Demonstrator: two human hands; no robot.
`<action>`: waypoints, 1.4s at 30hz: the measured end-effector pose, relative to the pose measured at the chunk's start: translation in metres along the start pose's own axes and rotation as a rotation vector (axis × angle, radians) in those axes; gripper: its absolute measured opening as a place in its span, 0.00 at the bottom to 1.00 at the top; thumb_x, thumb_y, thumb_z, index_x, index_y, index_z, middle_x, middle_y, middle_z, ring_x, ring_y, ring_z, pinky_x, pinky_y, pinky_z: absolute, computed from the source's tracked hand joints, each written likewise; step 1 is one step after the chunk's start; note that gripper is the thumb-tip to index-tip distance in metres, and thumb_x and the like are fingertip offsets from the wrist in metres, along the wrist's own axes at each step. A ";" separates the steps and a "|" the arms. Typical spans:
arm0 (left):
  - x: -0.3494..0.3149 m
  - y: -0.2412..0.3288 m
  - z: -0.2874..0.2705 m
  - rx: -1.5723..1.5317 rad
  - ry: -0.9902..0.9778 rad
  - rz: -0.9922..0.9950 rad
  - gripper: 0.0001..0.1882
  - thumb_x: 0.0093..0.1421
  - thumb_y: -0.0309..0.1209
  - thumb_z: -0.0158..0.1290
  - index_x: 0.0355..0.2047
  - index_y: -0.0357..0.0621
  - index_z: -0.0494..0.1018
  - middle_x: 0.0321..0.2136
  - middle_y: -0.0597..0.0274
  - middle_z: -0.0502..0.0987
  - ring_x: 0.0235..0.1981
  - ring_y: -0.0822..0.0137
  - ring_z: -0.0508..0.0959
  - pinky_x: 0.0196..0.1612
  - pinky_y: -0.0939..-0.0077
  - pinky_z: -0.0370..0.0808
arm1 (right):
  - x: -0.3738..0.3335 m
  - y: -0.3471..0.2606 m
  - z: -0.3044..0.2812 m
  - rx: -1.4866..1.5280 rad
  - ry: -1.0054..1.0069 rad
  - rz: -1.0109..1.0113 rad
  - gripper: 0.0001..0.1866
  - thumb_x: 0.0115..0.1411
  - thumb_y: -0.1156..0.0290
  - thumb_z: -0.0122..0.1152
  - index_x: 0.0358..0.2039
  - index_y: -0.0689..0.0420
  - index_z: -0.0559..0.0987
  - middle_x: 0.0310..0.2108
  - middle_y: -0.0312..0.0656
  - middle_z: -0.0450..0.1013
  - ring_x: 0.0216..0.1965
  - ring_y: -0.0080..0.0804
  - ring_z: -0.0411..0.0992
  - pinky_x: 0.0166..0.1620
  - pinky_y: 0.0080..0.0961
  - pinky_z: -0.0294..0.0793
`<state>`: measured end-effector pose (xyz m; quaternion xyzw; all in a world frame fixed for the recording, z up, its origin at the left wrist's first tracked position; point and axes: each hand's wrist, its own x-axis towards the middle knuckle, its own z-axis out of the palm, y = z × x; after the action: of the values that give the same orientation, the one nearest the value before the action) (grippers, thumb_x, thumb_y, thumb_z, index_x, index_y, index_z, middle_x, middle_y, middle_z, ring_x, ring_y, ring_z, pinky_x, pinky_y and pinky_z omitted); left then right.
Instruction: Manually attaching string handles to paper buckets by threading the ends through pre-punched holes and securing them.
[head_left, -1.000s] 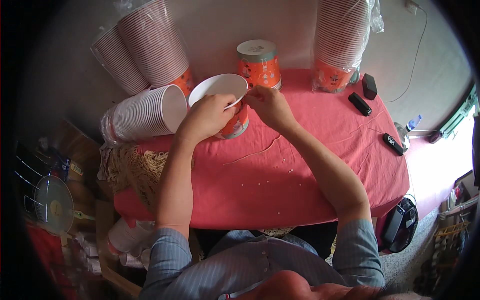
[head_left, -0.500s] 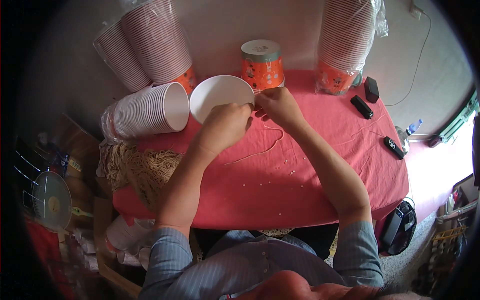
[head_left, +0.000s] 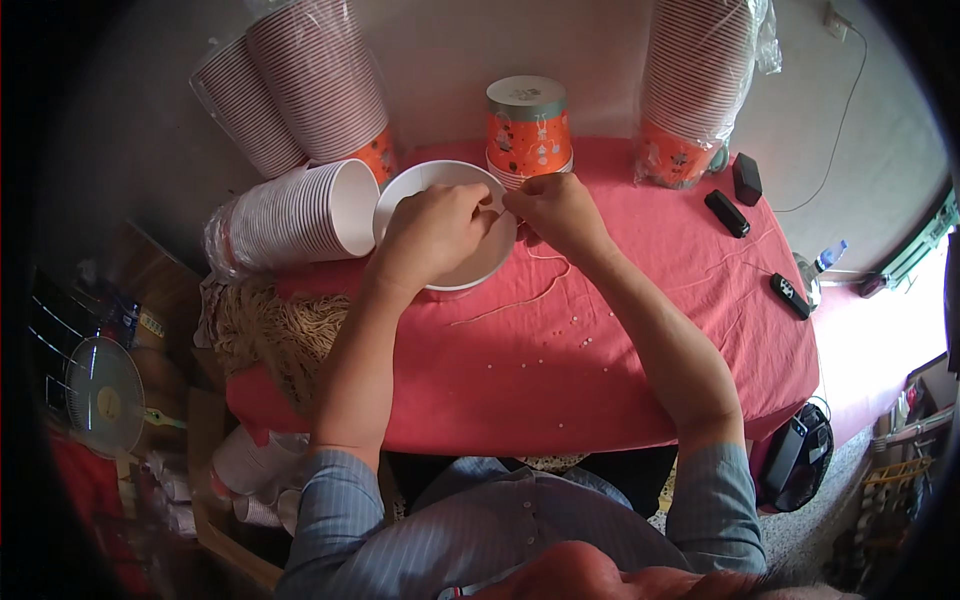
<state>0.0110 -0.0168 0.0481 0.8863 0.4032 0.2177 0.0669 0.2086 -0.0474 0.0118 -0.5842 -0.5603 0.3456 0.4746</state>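
A white-lined paper bucket [head_left: 470, 272] is tilted so its open mouth faces me. My left hand [head_left: 432, 232] reaches over the mouth, its fingers bent together near the inner right wall; what they pinch, if anything, is hidden. At the right rim my right hand [head_left: 562, 212] is closed on the bucket's edge, thumb inside and other fingers outside. A thin beige string [head_left: 548, 288] trails from below that hand and curves across the red cloth. Whether it passes through the bucket wall cannot be made out.
Nested buckets [head_left: 285, 215] lie at the left above a heap of beige strings [head_left: 265, 335]. An upside-down orange bucket [head_left: 528, 135] and wrapped stacks [head_left: 695, 70] stand behind. Small white bits dot the red tablecloth [head_left: 480, 415]. Dark small objects [head_left: 727, 214] lie at right.
The bucket's mouth has tipped down toward me. My left hand has moved slightly left and up, over the opening; my right hand stays at the right rim.
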 end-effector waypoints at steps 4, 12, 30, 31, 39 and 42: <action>-0.001 0.009 -0.001 0.087 -0.084 0.008 0.12 0.70 0.36 0.58 0.45 0.42 0.83 0.37 0.46 0.87 0.39 0.42 0.86 0.43 0.49 0.81 | -0.002 0.000 0.003 0.039 -0.026 -0.012 0.13 0.67 0.68 0.65 0.33 0.67 0.85 0.25 0.43 0.83 0.26 0.27 0.83 0.31 0.26 0.84; 0.007 -0.012 0.011 -0.029 -0.010 0.080 0.09 0.69 0.33 0.59 0.42 0.40 0.83 0.35 0.44 0.85 0.37 0.41 0.86 0.41 0.50 0.80 | 0.000 0.002 0.008 0.167 -0.051 0.035 0.14 0.65 0.67 0.67 0.33 0.67 0.83 0.27 0.44 0.83 0.23 0.29 0.83 0.26 0.27 0.82; -0.016 0.003 -0.014 -0.538 0.249 0.076 0.05 0.66 0.24 0.60 0.37 0.34 0.77 0.26 0.53 0.82 0.28 0.61 0.85 0.34 0.67 0.80 | 0.007 0.026 0.030 0.712 -0.272 0.175 0.20 0.78 0.60 0.55 0.58 0.65 0.75 0.47 0.54 0.82 0.36 0.42 0.86 0.40 0.41 0.90; -0.022 -0.001 -0.008 -0.608 0.198 0.021 0.05 0.66 0.23 0.60 0.37 0.34 0.76 0.26 0.54 0.83 0.29 0.63 0.85 0.35 0.67 0.80 | 0.007 0.028 0.028 0.710 -0.272 0.174 0.20 0.78 0.60 0.55 0.58 0.65 0.75 0.47 0.54 0.82 0.36 0.42 0.86 0.40 0.41 0.90; -0.064 -0.042 0.057 -0.447 0.300 0.005 0.03 0.65 0.21 0.60 0.38 0.35 0.79 0.30 0.53 0.84 0.28 0.65 0.85 0.33 0.69 0.79 | 0.014 0.040 0.020 0.638 -0.420 0.240 0.21 0.78 0.65 0.54 0.63 0.67 0.74 0.34 0.49 0.83 0.15 0.24 0.67 0.24 0.31 0.81; -0.057 -0.046 0.075 -0.499 0.332 0.037 0.03 0.64 0.21 0.61 0.38 0.36 0.80 0.30 0.51 0.84 0.27 0.62 0.84 0.32 0.68 0.78 | 0.014 0.041 0.019 0.604 -0.461 0.265 0.22 0.77 0.65 0.56 0.63 0.67 0.75 0.33 0.46 0.82 0.14 0.20 0.62 0.21 0.27 0.76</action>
<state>-0.0211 -0.0243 -0.0516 0.8020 0.3264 0.4531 0.2121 0.2057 -0.0274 -0.0314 -0.3930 -0.4450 0.6750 0.4380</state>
